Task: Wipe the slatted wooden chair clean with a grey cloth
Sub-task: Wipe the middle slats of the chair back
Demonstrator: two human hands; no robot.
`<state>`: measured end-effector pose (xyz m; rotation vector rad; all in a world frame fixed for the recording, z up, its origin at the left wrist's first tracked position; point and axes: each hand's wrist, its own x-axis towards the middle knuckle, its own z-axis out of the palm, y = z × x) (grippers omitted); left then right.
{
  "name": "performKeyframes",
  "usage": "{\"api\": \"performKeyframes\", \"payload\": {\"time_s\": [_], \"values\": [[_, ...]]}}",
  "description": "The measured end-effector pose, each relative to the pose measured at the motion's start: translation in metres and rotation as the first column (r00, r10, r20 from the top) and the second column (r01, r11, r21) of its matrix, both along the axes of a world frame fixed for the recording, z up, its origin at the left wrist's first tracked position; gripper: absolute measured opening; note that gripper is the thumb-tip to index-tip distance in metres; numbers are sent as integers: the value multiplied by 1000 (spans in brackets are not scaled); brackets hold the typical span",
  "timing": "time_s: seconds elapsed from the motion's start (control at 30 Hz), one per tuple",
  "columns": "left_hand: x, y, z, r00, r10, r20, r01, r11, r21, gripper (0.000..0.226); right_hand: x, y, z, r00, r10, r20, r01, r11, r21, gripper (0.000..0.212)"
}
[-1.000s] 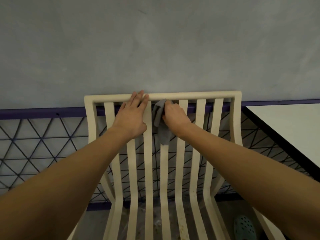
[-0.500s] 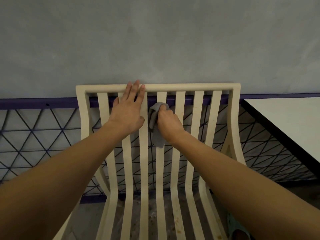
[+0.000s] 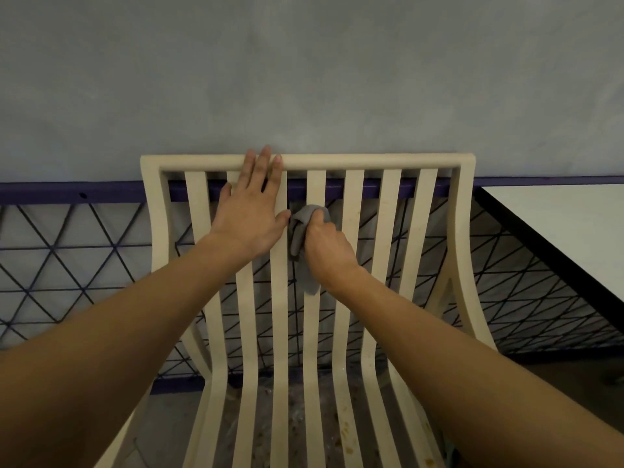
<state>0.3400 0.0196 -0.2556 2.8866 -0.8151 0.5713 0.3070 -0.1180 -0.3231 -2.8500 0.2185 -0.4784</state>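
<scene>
A cream slatted wooden chair [image 3: 388,238] fills the middle of the head view, its curved back slats running down to the seat. My left hand [image 3: 251,211] lies flat on the upper back slats, fingers straight and reaching the top rail. My right hand [image 3: 326,246] grips a crumpled grey cloth [image 3: 302,231] around a middle slat, a short way below the top rail. A loose end of the cloth hangs under my wrist. Brown stains show on the lower slats near the seat.
Behind the chair runs a dark wire railing [image 3: 67,265] with a purple top bar, in front of a grey wall [image 3: 304,79]. A white table with a dark edge [image 3: 553,251] stands close on the right. Dirty floor shows between the seat slats.
My right hand has slid the cloth down the middle slat, away from the top rail. My left hand stays flat on the upper slats.
</scene>
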Motion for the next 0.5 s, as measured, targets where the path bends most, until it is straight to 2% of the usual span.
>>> {"api": "performKeyframes", "payload": {"time_s": [0.2,0.5], "values": [[2,1,-2,1000,-16,9,16,1000,-12,83,-4,2,-9,1000,-7,11,7,1000,-7,35],[5,1,-9,998,-15,62,15,1000,-4,84,-10,4,-28,999,-43,22,46,991,-123,43]]}}
